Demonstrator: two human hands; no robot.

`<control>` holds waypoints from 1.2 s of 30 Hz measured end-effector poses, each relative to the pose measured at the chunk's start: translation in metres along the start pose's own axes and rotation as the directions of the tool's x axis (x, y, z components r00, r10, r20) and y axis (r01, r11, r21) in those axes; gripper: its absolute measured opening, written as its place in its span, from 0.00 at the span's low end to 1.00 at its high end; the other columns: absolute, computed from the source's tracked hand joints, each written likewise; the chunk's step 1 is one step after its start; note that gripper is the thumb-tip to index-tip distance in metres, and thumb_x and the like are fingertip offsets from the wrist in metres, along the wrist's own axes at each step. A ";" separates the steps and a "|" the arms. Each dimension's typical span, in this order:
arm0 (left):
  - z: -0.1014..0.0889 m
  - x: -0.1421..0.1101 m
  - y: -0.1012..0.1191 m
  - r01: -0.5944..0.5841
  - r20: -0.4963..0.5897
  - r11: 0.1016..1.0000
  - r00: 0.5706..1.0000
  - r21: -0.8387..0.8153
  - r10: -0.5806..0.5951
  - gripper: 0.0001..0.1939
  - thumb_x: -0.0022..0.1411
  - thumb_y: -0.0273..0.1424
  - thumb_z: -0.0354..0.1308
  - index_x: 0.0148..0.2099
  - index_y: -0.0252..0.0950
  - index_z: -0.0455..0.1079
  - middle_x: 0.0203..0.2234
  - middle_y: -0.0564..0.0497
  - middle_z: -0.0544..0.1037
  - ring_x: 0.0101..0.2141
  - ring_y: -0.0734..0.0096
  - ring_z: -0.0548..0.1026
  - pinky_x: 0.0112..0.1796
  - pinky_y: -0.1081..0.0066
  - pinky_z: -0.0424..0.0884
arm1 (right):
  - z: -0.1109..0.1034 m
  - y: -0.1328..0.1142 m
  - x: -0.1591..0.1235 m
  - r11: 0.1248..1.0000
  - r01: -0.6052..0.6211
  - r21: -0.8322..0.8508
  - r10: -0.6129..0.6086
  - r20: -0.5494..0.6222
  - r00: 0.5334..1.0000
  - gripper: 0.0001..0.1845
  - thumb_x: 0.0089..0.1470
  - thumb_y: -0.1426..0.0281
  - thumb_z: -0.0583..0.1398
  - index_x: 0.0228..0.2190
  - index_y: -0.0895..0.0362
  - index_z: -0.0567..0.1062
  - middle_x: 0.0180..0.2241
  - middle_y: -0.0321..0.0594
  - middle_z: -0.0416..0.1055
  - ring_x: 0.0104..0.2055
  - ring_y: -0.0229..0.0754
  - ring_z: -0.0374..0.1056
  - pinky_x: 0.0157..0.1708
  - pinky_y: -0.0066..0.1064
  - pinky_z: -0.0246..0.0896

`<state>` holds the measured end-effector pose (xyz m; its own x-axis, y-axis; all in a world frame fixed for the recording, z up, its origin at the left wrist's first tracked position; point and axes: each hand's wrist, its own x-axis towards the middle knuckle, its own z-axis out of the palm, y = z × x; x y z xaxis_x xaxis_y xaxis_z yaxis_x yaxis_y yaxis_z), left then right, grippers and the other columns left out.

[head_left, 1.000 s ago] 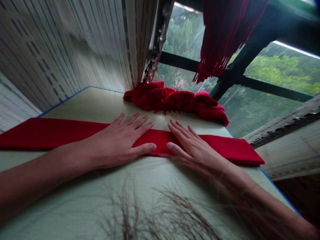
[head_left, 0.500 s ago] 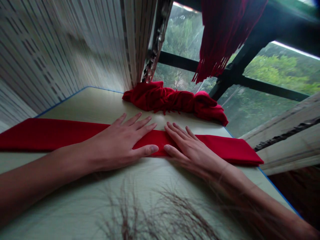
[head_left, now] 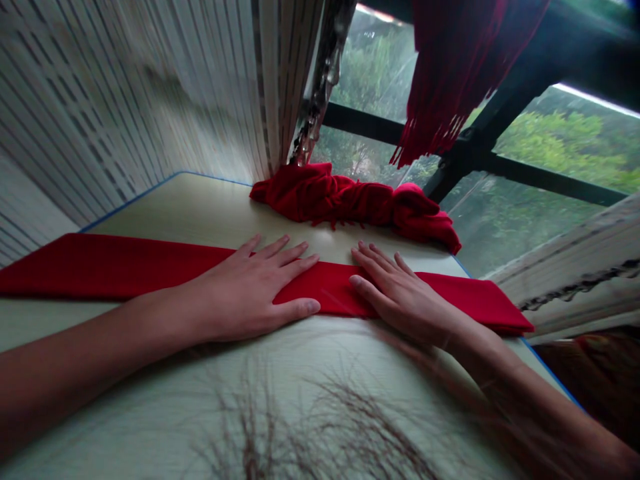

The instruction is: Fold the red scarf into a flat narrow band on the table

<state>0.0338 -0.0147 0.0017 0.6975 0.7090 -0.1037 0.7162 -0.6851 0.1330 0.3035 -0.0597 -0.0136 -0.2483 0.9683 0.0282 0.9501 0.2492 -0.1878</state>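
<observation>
A long red cloth [head_left: 125,265], folded into a flat strip, stretches across the pale table [head_left: 200,207] from the left edge of the view to the right side. My left hand [head_left: 250,287] lies flat on its middle, fingers spread and pointing away from me. To the right, with a gap of red fabric between them, my right hand [head_left: 395,287] rests palm down on the same strip, its fingers stretched out. The underside of both palms is hidden. Whether the strip is a scarf I cannot tell, since no fringe shows on it.
Behind the strip lies a crumpled red fringed scarf [head_left: 350,200] along the table's far edge. Another fringed red scarf [head_left: 460,73] hangs before the window [head_left: 540,133]. A striped curtain [head_left: 150,87] borders the left side. Strands of hair [head_left: 325,427] cross the near view.
My right hand has slid to the right along the red cloth, widening the gap between my hands. My left hand stays nearly in place on the fabric. The view has shifted slightly.
</observation>
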 end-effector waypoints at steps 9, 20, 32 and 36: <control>0.001 0.000 -0.001 -0.011 -0.012 1.000 1.000 -0.004 0.011 0.43 0.70 0.64 0.37 0.77 0.49 0.45 0.75 0.54 0.42 0.74 0.52 0.41 0.69 0.45 0.37 | 0.000 0.002 0.000 0.999 -0.002 0.044 0.003 -0.020 1.000 0.43 0.69 0.43 0.40 0.72 0.56 0.53 0.76 0.45 0.40 0.77 0.51 0.33 0.73 0.57 0.30; 0.001 -0.001 0.000 -0.010 -0.003 1.000 1.000 -0.001 0.010 0.44 0.69 0.65 0.36 0.78 0.49 0.43 0.75 0.55 0.41 0.74 0.52 0.40 0.69 0.45 0.36 | -0.002 -0.004 0.001 0.999 0.009 0.047 -0.010 0.029 1.000 0.42 0.69 0.43 0.40 0.72 0.55 0.51 0.76 0.44 0.38 0.77 0.50 0.31 0.73 0.56 0.28; 0.002 -0.002 -0.002 -0.026 -0.022 0.999 0.999 -0.044 0.025 0.43 0.69 0.64 0.38 0.77 0.48 0.45 0.75 0.53 0.43 0.74 0.49 0.41 0.69 0.44 0.36 | 0.002 -0.004 0.001 0.999 0.040 0.036 -0.039 -0.031 0.999 0.40 0.70 0.44 0.41 0.73 0.52 0.50 0.76 0.45 0.40 0.77 0.52 0.33 0.73 0.60 0.31; 0.002 -0.002 -0.002 -0.027 -0.027 0.999 0.999 -0.044 0.026 0.43 0.70 0.64 0.39 0.77 0.48 0.45 0.75 0.53 0.43 0.74 0.48 0.42 0.69 0.44 0.37 | 0.002 -0.004 0.001 0.999 0.025 0.029 -0.025 -0.011 1.000 0.41 0.70 0.44 0.41 0.72 0.54 0.52 0.75 0.47 0.42 0.77 0.52 0.34 0.73 0.58 0.31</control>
<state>0.0311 -0.0146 -0.0001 0.7149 0.6954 -0.0734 0.6954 -0.6960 0.1790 0.2991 -0.0594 -0.0150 -0.2698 0.9619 0.0433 0.9377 0.2727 -0.2153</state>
